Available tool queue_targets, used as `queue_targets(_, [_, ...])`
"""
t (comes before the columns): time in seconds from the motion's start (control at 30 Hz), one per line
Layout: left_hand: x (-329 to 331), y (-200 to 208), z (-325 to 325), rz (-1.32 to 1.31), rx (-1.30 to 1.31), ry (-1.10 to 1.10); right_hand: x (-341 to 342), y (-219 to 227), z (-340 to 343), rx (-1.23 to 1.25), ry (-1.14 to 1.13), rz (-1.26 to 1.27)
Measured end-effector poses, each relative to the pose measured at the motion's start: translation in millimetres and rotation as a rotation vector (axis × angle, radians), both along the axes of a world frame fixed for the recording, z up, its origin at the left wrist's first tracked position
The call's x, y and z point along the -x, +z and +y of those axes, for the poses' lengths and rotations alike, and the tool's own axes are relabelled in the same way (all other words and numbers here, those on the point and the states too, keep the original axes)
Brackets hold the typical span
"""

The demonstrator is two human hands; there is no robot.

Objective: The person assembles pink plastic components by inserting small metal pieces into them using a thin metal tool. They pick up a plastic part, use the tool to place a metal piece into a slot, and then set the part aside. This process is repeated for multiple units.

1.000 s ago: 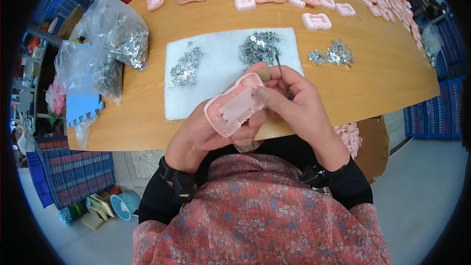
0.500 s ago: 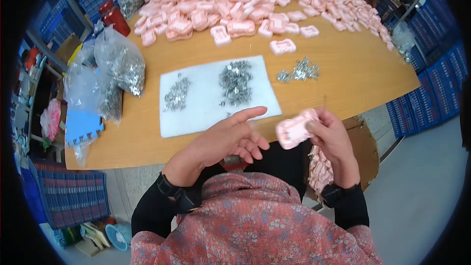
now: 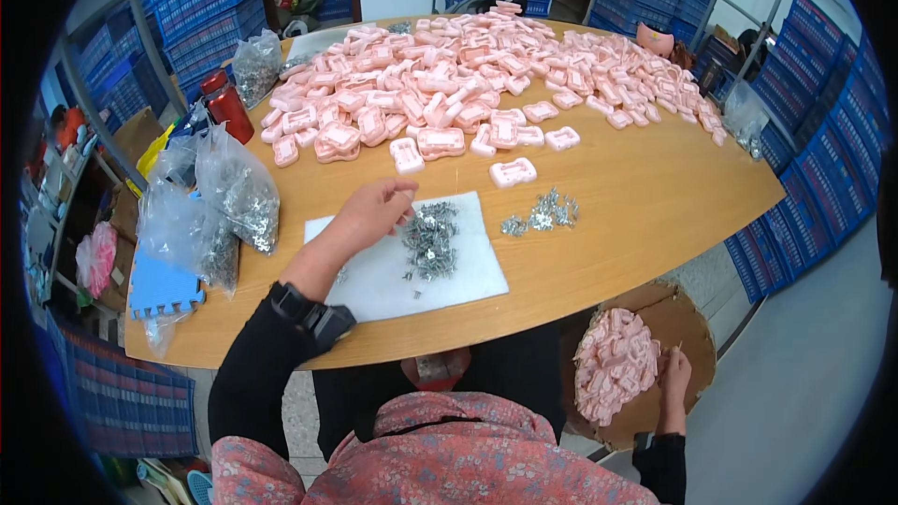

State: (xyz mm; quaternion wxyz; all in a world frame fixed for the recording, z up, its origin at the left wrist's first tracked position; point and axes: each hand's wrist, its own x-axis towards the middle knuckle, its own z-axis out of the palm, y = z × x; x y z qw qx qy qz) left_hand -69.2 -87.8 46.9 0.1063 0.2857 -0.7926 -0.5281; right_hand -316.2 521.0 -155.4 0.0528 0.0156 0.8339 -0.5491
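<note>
My left hand (image 3: 372, 212) is over the white foam sheet (image 3: 468, 292), its fingers loosely bent and apart at the upper left of a heap of small silvery metal clips (image 3: 432, 241). I see nothing held in it. Down to the right, my right hand (image 3: 675, 380) is at the inner side of a round-looking cardboard carton (image 3: 690, 318), beside a pile of pink plastic pieces (image 3: 615, 365). Its fingers are closed on a thin stick-like tool (image 3: 681, 347), whose tip shows above them. The left hand and wrist partly hide a smaller clip heap.
Many pink plastic casings (image 3: 440, 142) cover the far table (image 3: 617, 196); one casing (image 3: 514, 172) lies nearer. Loose clips (image 3: 550, 211) lie right of the sheet. Bags of metal parts (image 3: 245, 194), a red flask (image 3: 227, 108) and a blue mat (image 3: 164, 282) stand or lie left.
My left hand has moved up and left to the clips. My right hand has gone down to the carton, and the pink casing has left its fingers. The view has tilted upward.
</note>
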Motion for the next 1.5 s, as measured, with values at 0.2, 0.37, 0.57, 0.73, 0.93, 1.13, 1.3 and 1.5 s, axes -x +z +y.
queue_targets(0.2, [80.2,-38.5,-62.5,0.030,0.768,-0.040,-38.0,80.7,-122.0,0.118,0.152,0.259])
queue_targets(0.37, [125.9,-46.9,-60.6,0.065,0.996,-0.027,-46.7,113.9,-189.0,-0.017,0.354,0.356])
queue_targets(0.57, [153.2,-38.0,-58.4,-0.153,1.008,-0.002,-58.8,138.1,-223.9,-0.107,0.493,0.431])
queue_targets(0.73, [144.0,-25.5,-80.0,-0.296,0.813,-0.163,-66.3,149.6,-242.8,-0.045,0.548,0.417])
queue_targets(0.93, [135.6,-25.4,-89.0,-0.268,0.716,-0.133,-77.7,172.6,-276.7,-0.019,0.604,0.414])
queue_targets(1.13, [75.0,-0.5,-78.8,-0.014,0.565,0.027,-89.1,193.8,-323.5,0.047,0.682,0.285])
queue_targets(1.3, [8.8,3.6,24.3,0.384,0.648,-0.256,-101.4,204.9,-351.3,0.392,0.765,-0.215])
queue_targets(1.5, [-32.5,-2.7,84.8,0.118,0.599,-0.437,-122.4,180.2,-367.7,0.492,1.006,-0.705])
